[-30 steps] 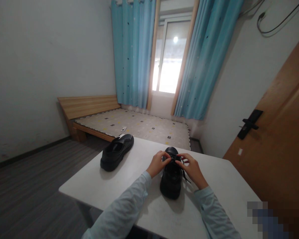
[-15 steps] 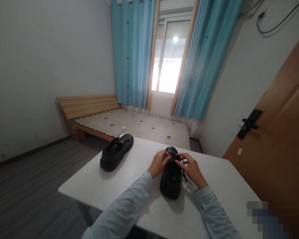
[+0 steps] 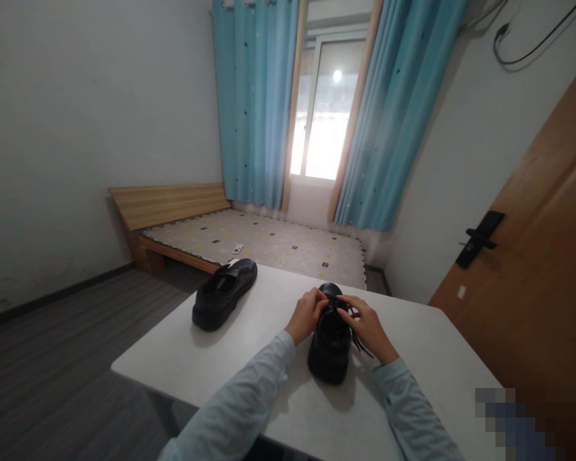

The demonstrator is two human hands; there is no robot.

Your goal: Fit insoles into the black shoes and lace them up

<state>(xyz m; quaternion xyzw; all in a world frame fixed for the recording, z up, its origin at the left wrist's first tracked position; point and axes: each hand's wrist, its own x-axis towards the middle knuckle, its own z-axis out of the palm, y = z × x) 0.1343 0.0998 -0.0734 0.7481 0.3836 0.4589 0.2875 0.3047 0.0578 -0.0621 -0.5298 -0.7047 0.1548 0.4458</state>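
Observation:
A black lace-up shoe point(image 3: 329, 352) stands on the white table with its heel toward me and its toe pointing away. My left hand point(image 3: 309, 315) is at the left of the lacing, thumb and fingers pinched on the shoelace. From the right side my right hand point(image 3: 366, 323) pinches at the same lacing, its other fingers curled. A loose black shoelace point(image 3: 362, 347) end hangs down at the shoe's right, under my right hand. The exact grip on the lace is small and partly hidden by the fingers. A second black shoe point(image 3: 223, 298) rests farther left, untouched.
The white table point(image 3: 168, 349) extends around both shoes. Beyond it is a bed point(image 3: 269, 240) with a patterned mattress and a small white remote point(image 3: 238, 248) on it. A wooden door point(image 3: 523, 256) with a black handle is at the right.
Almost nothing differs. Both hands stay at the lacing with slight finger movement, and the loose lace end at the right has shifted a little. The shoes have not moved.

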